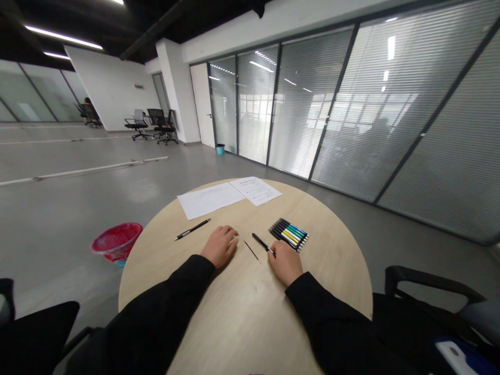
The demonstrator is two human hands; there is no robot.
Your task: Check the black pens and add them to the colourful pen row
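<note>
My right hand (286, 260) is closed around one end of a black pen (261, 242), whose far end points up and left over the table. A thin dark pen refill (251, 250) lies on the wood between my hands. Resting on the tabletop, my left hand (221, 246) has its fingers loosely bent and apart, and nothing shows in it. Beyond it to the left lies another black pen (192, 229) with silver ends. Just past my right hand, several pens (289, 233) sit side by side in a row, with black, blue, green, yellow and white barrels.
Two printed sheets (211, 199) lie at the far side of the round wooden table (238, 323). A red bin (119, 242) stands on the floor at left. Black chairs flank the table, one with an armrest (433, 281) at right. Blind-covered glass partitions stand behind.
</note>
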